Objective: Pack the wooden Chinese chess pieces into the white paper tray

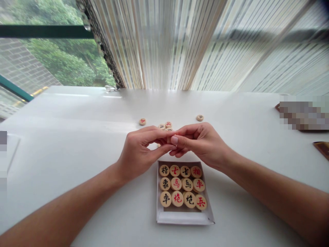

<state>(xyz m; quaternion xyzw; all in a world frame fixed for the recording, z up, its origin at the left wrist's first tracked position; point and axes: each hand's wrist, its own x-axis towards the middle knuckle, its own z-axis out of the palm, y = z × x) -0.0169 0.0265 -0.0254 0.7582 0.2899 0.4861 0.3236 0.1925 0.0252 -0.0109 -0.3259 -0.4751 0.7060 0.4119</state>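
Note:
My left hand [140, 147] and my right hand [200, 142] meet fingertip to fingertip above the far edge of an open box. Both are closed in a pinch around a small wooden Chinese chess piece [169, 140], mostly covered by the fingers. Below them, the white cardboard box [185, 218] holds rows of round pieces with red and black characters, among them a black-marked piece [165, 170] at the far left corner and a red-marked piece [201, 202] at the near right. Just behind my fingers lie several loose pieces [161, 127], partly hidden.
On the white table [102, 206], one red-marked piece [142, 121] lies farther left and a black-marked piece [199, 117] farther right. A string curtain [164, 51] hangs along the back edge beside a window. Brown-edged objects [321, 149], one partly blurred out, sit at the right.

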